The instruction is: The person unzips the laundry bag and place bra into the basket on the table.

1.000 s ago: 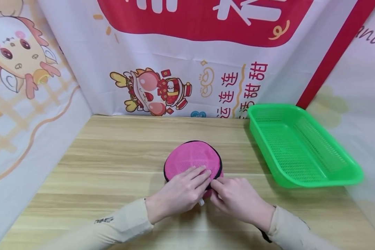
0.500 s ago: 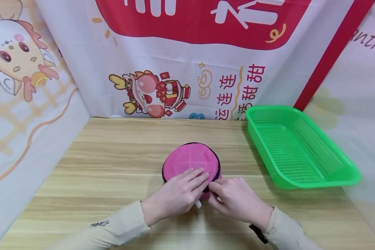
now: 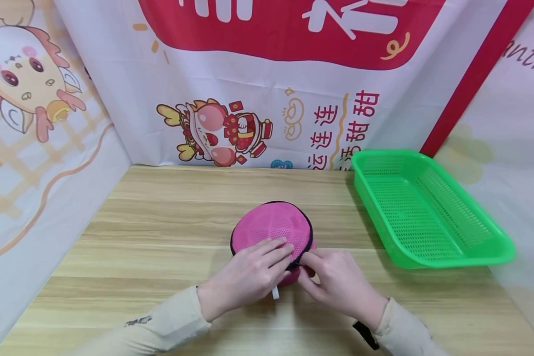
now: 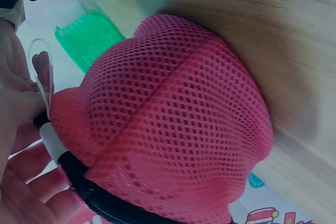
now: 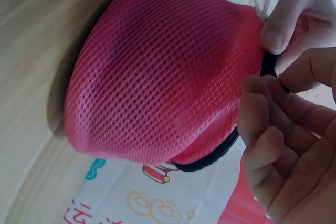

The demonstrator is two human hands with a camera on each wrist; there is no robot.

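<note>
Near the middle of the wood-grain table [image 3: 169, 232], a round pink mesh bag [image 3: 267, 225] is sitting with its circular mesh face turned up, and both hands are working at its near edge. The left hand [image 3: 249, 274] is holding the bag: its fingers are stretching side by side across the mesh face, while its thumb is pressing against the black trim [image 5: 210, 157] from the side, so this grip is closing over the edge with the bag between thumb and fingers. The right hand [image 3: 340, 283] is gripping more narrowly; its thumb and forefinger are nearly meeting as they are pinching the black trim just beside the left hand, and its other fingers are curling inward. Exactly what lies between those fingertips is mostly hiding behind them.

A small white tag [image 3: 275, 292] is hanging below the left hand at the front of the bag, showing as a loop in the wrist views. Beige sleeves [image 3: 173, 316] are covering both forearms. Toward the far right corner, a green plastic basket [image 3: 420, 222] with perforated walls is resting well apart from the bag. Behind the table, a red and white banner [image 3: 249, 74] is hanging.
</note>
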